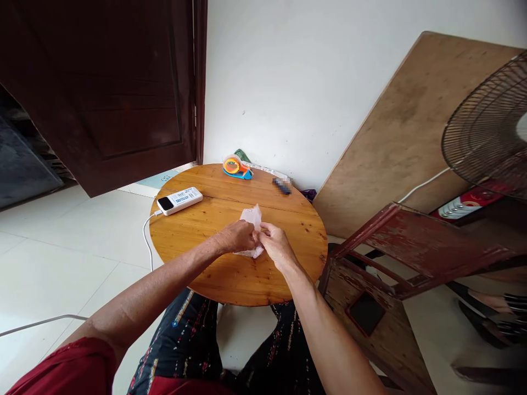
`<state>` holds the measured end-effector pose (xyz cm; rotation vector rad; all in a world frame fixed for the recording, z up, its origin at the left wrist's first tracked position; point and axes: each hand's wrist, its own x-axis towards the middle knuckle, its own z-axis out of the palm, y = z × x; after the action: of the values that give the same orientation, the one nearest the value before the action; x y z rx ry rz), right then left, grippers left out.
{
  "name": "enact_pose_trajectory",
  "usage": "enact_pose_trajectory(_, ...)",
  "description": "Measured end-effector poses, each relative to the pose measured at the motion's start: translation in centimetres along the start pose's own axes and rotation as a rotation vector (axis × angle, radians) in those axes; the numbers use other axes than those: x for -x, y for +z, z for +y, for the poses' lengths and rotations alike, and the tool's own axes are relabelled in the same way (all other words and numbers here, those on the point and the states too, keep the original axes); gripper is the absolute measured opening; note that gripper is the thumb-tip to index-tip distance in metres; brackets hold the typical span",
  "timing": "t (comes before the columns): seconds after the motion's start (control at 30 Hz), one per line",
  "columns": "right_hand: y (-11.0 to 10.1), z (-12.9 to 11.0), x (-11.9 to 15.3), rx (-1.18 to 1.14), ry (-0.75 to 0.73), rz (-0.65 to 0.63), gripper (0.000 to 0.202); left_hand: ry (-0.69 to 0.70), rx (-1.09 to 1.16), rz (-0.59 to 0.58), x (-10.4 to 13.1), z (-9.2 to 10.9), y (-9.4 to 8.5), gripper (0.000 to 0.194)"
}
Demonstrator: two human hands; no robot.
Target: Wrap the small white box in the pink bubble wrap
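My left hand (241, 236) and my right hand (275, 242) meet over the middle of the round wooden table (222, 274). Between them is a crumpled, pinkish-white translucent plastic wrap (249, 215), perhaps a bag. Its upper part sticks up beyond my knuckles and its lower edge spreads near the tabletop. The fingers of my left hand are curled closed on it. My right thumb and forefinger pinch it from the other side, close to the left fingertips. Whether anything lies inside the wrap is hidden by my hands.
A white power bank (180, 201) with a cable plugged in lies at the table's left. An orange and blue tape dispenser (237, 167) and a dark, partly blurred object (282, 185) sit at the back. To the right stand a wooden chair (366, 307) and a fan (489, 129).
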<state>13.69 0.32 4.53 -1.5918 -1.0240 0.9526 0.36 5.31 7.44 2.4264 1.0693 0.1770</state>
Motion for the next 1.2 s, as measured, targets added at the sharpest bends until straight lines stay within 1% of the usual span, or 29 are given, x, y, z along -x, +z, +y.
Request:
enact_pose_trajectory(0.1, -0.5, -0.5, 0.6, 0.007, 0.005, -0.125, 0.045, -0.002, 0.069, -0.006, 0.5, -0.4, -0.2, 0.028)
enact_pose_trajectory(0.2, -0.9, -0.6, 0.9, 0.068, -0.035, -0.25, 0.048, -0.038, 0.238, -0.021, 1.0, -1.2, -0.2, 0.047)
enact_pose_trajectory(0.27, -1.1, -0.7, 0.9, 0.177, -0.094, -0.324, 0.045, -0.092, 0.4, 0.008, 1.1, -1.7, 0.3, 0.058)
enact_pose_trajectory(0.33, -1.2, -1.1, 0.7, 0.294, -0.157, -0.388, 0.04, -0.136, 0.49, 0.079, 1.0, -1.9, 1.1, 0.059)
enact_pose_trajectory(0.43, -1.1, -2.0, 0.2, 0.432, -0.218, -0.449, 0.041, -0.143, 0.496, 0.172, 0.6, -2.1, 2.5, 0.059)
enact_pose_trajectory(0.53, -1.2, -2.9, -0.5, 0.533, -0.255, -0.523, 0.048, -0.125, 0.508, 0.202, 0.5, -2.1, 3.2, 0.063)
enact_pose_trajectory(0.6, -1.5, -3.1, -1.0, 0.537, -0.28, -0.552, 0.05, -0.114, 0.515, 0.218, 0.5, -2.2, 3.3, 0.067)
enact_pose_trajectory(0.63, -1.9, -3.1, -1.1, 0.508, -0.295, -0.54, 0.05, -0.109, 0.515, 0.229, 0.6, -2.2, 3.4, 0.069)
enact_pose_trajectory(0.67, -2.3, -2.9, -1.2, 0.462, -0.305, -0.501, 0.05, -0.104, 0.515, 0.241, 0.6, -2.2, 3.4, 0.071)
enact_pose_trajectory(0.7, -2.8, -2.6, -1.2, 0.408, -0.31, -0.429, 0.049, -0.098, 0.515, 0.249, 0.7, -2.2, 3.5, 0.073)
enact_pose_trajectory(0.8, -4.1, -1.5, -0.9, 0.276, -0.294, -0.143, 0.048, -0.07, 0.515, 0.254, 0.8, -2.3, 3.7, 0.076)
enact_pose_trajectory(0.83, -4.3, -1.0, -0.7, 0.27, -0.292, -0.077, 0.048, -0.063, 0.515, 0.256, 0.8, -2.3, 3.9, 0.076)
enact_pose_trajectory(0.87, -4.2, -0.5, -0.6, 0.281, -0.301, -0.041, 0.047, -0.057, 0.515, 0.262, 0.8, -2.3, 4.0, 0.075)
enact_pose_trajectory(0.93, -3.4, 0.4, -0.5, 0.319, -0.348, -0.048, 0.045, -0.05, 0.516, 0.277, 0.8, -2.4, 4.2, 0.074)
enact_pose_trajectory(1.0, -2.1, 1.1, -0.6, 0.339, -0.41, -0.11, 0.043, -0.04, 0.513, 0.288, 0.9, -2.4, 4.4, 0.07)
enact_pose_trajectory(1.07, -1.1, 1.7, -0.9, 0.322, -0.458, -0.126, 0.041, -0.04, 0.483, 0.305, 1.1, -2.3, 4.5, 0.059)
enact_pose_trajectory(1.13, -1.1, 2.1, -1.3, 0.27, -0.445, -0.041, 0.038, -0.049, 0.436, 0.318, 1.3, -2.0, 4.5, 0.041)
enact_pose_trajectory(1.17, -1.5, 2.3, -1.5, 0.229, -0.395, 0.018, 0.038, -0.055, 0.42, 0.322, 1.4, -1.9, 4.4, 0.033)
enact_pose_trajectory(1.2, -2.0, 2.3, -1.7, 0.176, -0.307, 0.065, 0.039, -0.06, 0.414, 0.325, 1.5, -1.8, 4.4, 0.027)
